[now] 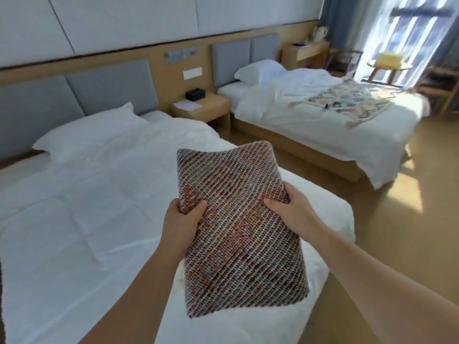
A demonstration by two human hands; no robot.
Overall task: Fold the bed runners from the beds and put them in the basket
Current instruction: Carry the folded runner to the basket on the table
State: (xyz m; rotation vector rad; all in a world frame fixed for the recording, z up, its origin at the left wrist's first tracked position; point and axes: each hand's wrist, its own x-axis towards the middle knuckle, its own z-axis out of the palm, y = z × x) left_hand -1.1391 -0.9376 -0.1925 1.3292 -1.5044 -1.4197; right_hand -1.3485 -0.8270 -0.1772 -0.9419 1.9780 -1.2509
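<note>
Holding a folded bed runner (238, 232) in both hands, the person stands at the foot of the near bed (74, 219). The runner is a thick rectangular bundle of brown weave with orange flecks. It is lifted above the bed's near right corner and tilted, with its far end higher than its near end.

The left hand (182, 220) grips the runner's left edge and the right hand (289, 209) grips the right edge. The fingers (273, 203) of both hands are clenched on the cloth, with a thumb lying across the top face on each side; the rest of each grip is hidden underneath.

The near bed has white bedding and a white pillow (87, 135) at its far left end.

A wooden nightstand (211, 105) stands between the two beds, with a black box (195, 93) and a sheet of white paper on its surface.

On the far bed (310, 135), to the right, a second runner (352, 100) with a pale zigzag pattern lies spread across the white cover, somewhat rumpled and unfolded.

Sunlight falls from the window at the far right onto the tan floor (397, 244).
</note>
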